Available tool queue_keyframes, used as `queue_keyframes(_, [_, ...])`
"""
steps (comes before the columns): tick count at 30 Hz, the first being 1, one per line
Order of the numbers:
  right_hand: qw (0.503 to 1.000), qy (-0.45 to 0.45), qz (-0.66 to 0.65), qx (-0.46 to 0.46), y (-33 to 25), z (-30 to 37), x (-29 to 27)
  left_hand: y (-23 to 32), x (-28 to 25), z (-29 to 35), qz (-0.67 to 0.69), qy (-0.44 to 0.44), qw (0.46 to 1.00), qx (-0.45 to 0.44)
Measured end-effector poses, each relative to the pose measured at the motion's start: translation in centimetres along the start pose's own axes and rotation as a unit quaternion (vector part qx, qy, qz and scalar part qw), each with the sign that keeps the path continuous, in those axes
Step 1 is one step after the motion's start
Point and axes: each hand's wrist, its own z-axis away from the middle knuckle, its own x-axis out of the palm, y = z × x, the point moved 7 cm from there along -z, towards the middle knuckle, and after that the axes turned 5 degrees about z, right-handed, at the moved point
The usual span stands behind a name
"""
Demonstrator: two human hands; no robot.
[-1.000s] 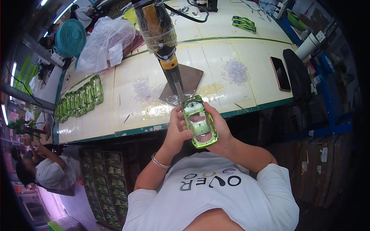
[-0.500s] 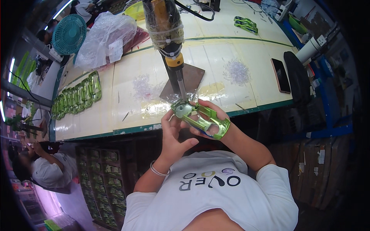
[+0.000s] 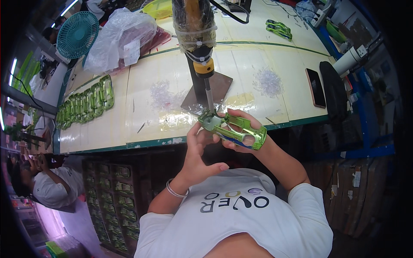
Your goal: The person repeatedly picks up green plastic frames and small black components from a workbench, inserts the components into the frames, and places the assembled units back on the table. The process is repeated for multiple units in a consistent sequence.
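Note:
My right hand is closed round a green toy car body shell, its hollow inside facing up. Below the shell's far left end, my left hand has its fingers curled against it, while the thumb sticks out toward my shirt. An upright power screwdriver, wrapped in clear plastic, hangs over that end. Its thin metal shaft comes down to the shell; whether the tip sits on a screw is too small to tell. Behind the shaft lies a brown square plate on the table.
Several green shells lie in a row at left, with more far right. Small clear pieces form a right pile and a left pile. A phone, plastic bag and fan surround these. A co-worker sits left.
The shell has turned slightly in my hands, its near end swinging right and up. My left thumb has stretched a little further out. The whole view has shifted slightly.

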Motion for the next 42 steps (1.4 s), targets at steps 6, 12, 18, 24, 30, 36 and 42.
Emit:
queue_keyframes(6, [1.000, -0.009, 0.011, 0.007, -0.2, -0.1, 0.2, 0.1, 0.2, 0.0, 0.017, -0.003, 1.000, 0.007])
queue_keyframes(12, [1.000, 0.023, 0.012, -0.007, 0.0, -0.1, 0.1, 0.1, 0.3, 0.4, 0.003, -0.015, 1.000, 0.008])
queue_keyframes(18, [0.996, 0.040, 0.077, 0.000, 1.0, 0.5, -2.9, -2.7, -0.1, 1.6, 0.069, 0.014, 0.996, -0.053])
queue_keyframes(24, [0.981, 0.160, 0.063, -0.087, -0.3, 6.0, -4.5, -5.4, -0.7, 4.3, 0.103, 0.039, 0.983, -0.148])
queue_keyframes(30, [0.757, 0.277, 0.432, -0.405, -16.4, 14.1, -3.2, -5.0, -3.1, 4.7, 0.098, 0.141, 0.975, -0.139])
queue_keyframes(36, [0.168, 0.498, 0.831, -0.182, -28.3, 14.2, -4.7, -2.2, -7.0, 3.9, -0.052, 0.208, 0.974, -0.077])
queue_keyframes(42, [0.044, 0.499, 0.777, -0.380, -35.0, 12.9, -4.7, 4.0, -18.8, -0.3, -0.532, 0.343, 0.770, 0.082])
